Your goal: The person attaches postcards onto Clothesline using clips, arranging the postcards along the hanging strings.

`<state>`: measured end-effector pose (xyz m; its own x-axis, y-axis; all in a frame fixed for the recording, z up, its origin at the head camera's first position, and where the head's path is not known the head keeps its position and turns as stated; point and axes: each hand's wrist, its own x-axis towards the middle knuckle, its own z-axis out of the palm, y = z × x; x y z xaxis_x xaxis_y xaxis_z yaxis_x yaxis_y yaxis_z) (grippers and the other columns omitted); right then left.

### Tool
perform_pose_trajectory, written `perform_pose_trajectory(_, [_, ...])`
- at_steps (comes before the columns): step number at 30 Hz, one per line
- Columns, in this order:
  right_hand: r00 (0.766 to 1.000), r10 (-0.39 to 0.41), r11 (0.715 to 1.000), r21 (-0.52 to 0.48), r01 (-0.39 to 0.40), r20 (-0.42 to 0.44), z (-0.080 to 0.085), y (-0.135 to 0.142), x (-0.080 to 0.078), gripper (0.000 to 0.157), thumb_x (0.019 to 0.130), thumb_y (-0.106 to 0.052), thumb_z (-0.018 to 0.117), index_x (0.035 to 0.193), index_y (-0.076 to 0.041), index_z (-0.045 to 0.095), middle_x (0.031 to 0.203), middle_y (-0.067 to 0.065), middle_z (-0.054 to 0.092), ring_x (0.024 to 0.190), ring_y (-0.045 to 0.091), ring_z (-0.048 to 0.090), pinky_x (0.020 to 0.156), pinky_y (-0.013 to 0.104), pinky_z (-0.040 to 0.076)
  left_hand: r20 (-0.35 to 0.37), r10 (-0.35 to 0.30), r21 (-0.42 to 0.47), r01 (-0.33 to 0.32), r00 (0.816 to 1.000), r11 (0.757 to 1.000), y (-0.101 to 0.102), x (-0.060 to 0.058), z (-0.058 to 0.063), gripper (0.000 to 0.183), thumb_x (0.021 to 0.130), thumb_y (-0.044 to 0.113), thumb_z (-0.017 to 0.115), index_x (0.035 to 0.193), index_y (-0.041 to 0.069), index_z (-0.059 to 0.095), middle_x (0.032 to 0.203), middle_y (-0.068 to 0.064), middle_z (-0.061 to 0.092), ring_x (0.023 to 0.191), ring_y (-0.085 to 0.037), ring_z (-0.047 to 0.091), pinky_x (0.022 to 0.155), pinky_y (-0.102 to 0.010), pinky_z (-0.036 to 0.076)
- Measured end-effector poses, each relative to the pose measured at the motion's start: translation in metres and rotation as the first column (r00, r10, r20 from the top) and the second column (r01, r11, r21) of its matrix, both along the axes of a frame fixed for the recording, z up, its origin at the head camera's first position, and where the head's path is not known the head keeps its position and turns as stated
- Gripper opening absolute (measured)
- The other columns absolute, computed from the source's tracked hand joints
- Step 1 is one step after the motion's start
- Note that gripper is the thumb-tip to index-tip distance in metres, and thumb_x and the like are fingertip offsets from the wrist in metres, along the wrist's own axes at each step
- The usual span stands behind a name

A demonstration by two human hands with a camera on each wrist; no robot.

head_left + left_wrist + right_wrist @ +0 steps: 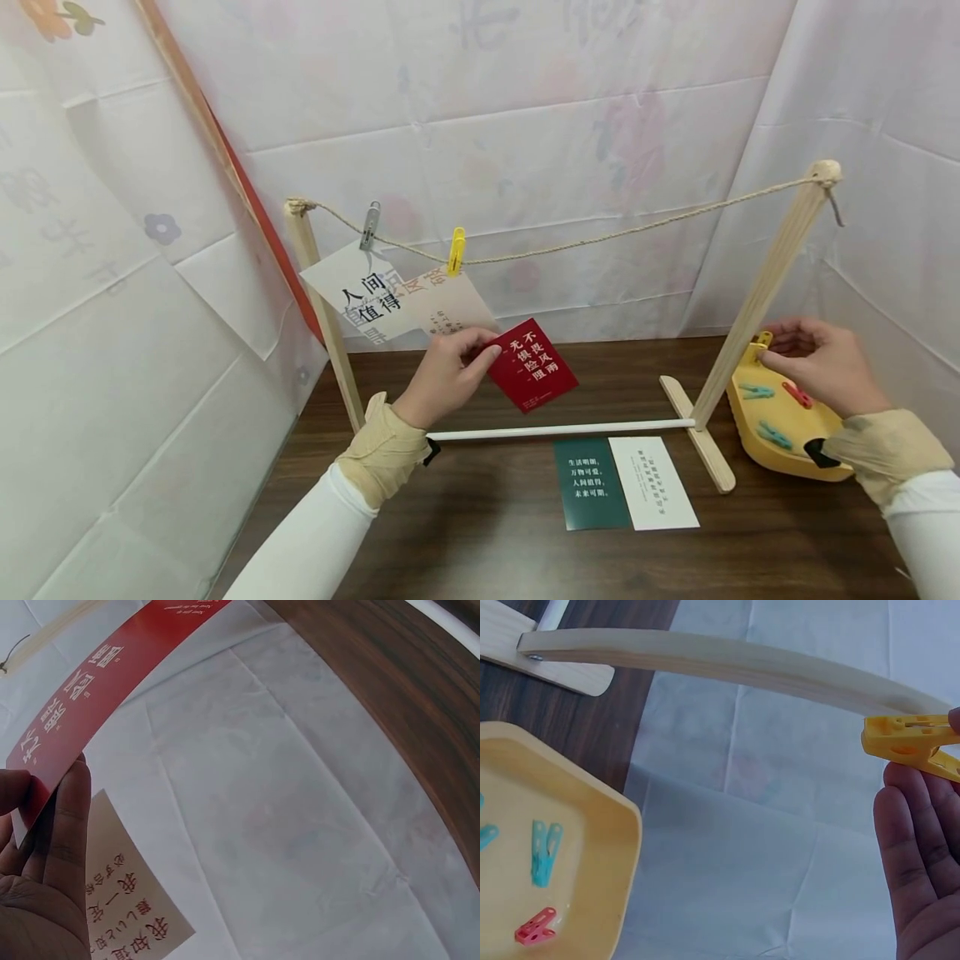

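My left hand (442,377) pinches a red card (551,385) with white writing by its edge, below the sagging rope (585,242). At the right post, my right hand (828,365) holds a yellow clothespin (904,740) between thumb and fingers. Beneath that hand stands a yellow basket (783,463) with blue clothespins (772,434) and a red clothespin (797,394) inside. On the rope's left part, a grey clothespin (371,223) holds a white card (333,268) and another yellow clothespin (457,252) holds a cream card (468,298), which my left hand partly overlaps.
A green card (591,510) and a white card (660,518) lie side by side on the dark wooden table (480,533). Wooden posts (765,292) carry the rope, with a white rod (570,431) joining them low down. White cloth (525,150) surrounds the table.
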<state>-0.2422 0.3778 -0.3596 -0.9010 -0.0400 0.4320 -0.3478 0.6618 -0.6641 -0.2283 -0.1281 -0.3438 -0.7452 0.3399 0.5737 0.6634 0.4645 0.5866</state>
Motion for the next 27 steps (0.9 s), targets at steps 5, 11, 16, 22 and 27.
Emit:
perform_pose_trajectory(5, [1.000,-0.002,1.000,-0.003,0.002,-0.012,0.004,-0.003,0.004,0.026,0.093,0.000,0.079,0.115,0.009,0.069,0.084,-0.034,0.064,0.075,-0.013,0.062,0.064,0.009,0.050,-0.021,0.003,0.005,-0.003,1.000,1.000,0.000,-0.001,0.005,0.015,0.104,0.004,0.071,0.115,-0.005,0.077,0.104,-0.015,0.081,0.083,-0.018,0.073,0.073,-0.028,0.062])
perform_pose_trajectory(11, [0.999,0.005,1.000,-0.010,-0.006,-0.051,0.010,-0.011,0.010,0.026,0.091,0.001,0.080,0.113,0.008,0.069,0.085,-0.036,0.065,0.076,-0.015,0.062,0.066,0.007,0.049,-0.041,0.002,0.010,-0.001,0.999,1.000,0.001,-0.001,0.012,0.015,0.103,0.002,0.071,0.115,-0.006,0.076,0.102,-0.017,0.081,0.080,-0.019,0.071,0.071,-0.027,0.060])
perform_pose_trajectory(16, [0.995,0.023,0.999,-0.032,-0.027,-0.098,0.015,-0.022,0.014,0.026,0.088,0.004,0.082,0.111,0.007,0.069,0.086,-0.036,0.066,0.077,-0.016,0.063,0.067,0.006,0.048,-0.039,0.004,0.011,-0.004,0.999,1.000,0.002,-0.001,0.017,0.015,0.104,0.003,0.070,0.115,-0.006,0.076,0.104,-0.017,0.081,0.082,-0.021,0.073,0.074,-0.028,0.062])
perform_pose_trajectory(22, [0.984,0.057,0.998,-0.027,-0.063,-0.169,0.022,-0.040,0.018,0.026,0.085,0.008,0.082,0.109,0.005,0.071,0.088,-0.035,0.067,0.079,-0.017,0.064,0.070,0.004,0.048,-0.043,0.010,0.006,-0.010,0.999,1.000,0.002,-0.002,0.023,0.017,0.104,0.004,0.071,0.116,-0.006,0.076,0.104,-0.017,0.081,0.085,-0.023,0.075,0.077,-0.033,0.065])
perform_pose_trajectory(27, [0.975,0.098,0.994,-0.036,-0.107,-0.201,0.027,-0.055,0.017,0.028,0.083,0.014,0.078,0.110,0.008,0.073,0.091,-0.032,0.068,0.081,-0.016,0.064,0.072,0.003,0.049,-0.067,0.003,0.005,-0.002,0.998,1.000,0.002,-0.005,0.028,0.015,0.103,0.003,0.071,0.114,-0.006,0.077,0.100,-0.016,0.081,0.081,-0.021,0.072,0.074,-0.029,0.062])
